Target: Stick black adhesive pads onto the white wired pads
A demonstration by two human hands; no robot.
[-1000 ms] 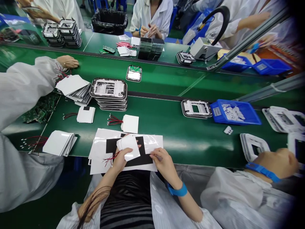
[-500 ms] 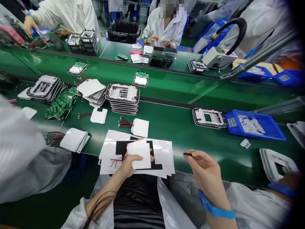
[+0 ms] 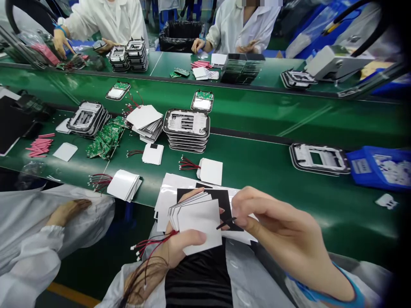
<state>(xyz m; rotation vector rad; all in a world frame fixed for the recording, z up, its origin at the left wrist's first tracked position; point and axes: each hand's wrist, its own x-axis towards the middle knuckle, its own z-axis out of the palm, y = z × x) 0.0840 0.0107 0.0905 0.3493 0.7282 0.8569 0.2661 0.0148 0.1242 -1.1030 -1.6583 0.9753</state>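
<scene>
My left hand (image 3: pixel 183 246) grips a fanned stack of thin white panels (image 3: pixel 199 222), thumb on top. Red and black wires (image 3: pixel 154 244) with small white plugs trail from the stack's left side. In my right hand (image 3: pixel 272 226) a short, narrow black strip (image 3: pixel 226 223) is pinched between thumb and fingers. Its free end is at the right edge of the top panel; whether it touches cannot be told. Beneath the hands lie white sheets (image 3: pixel 165 188) with a black sheet (image 3: pixel 189 193) on them, partly hidden. Another wired white panel stack (image 3: pixel 211 172) lies just beyond.
Behind stand stacked frames (image 3: pixel 186 128), loose white panels (image 3: pixel 144 117) and green circuit boards (image 3: pixel 104 141). To the right are a frame (image 3: pixel 317 158) and a blue bin (image 3: pixel 369 171) of white parts. A co-worker's hand (image 3: pixel 69 211) rests at left; others sit across the green belt (image 3: pixel 250 107).
My right hand has moved left with the black strip, up to the panel stack's edge. The panels have come nearer to me and tilted. The camera view has shifted left.
</scene>
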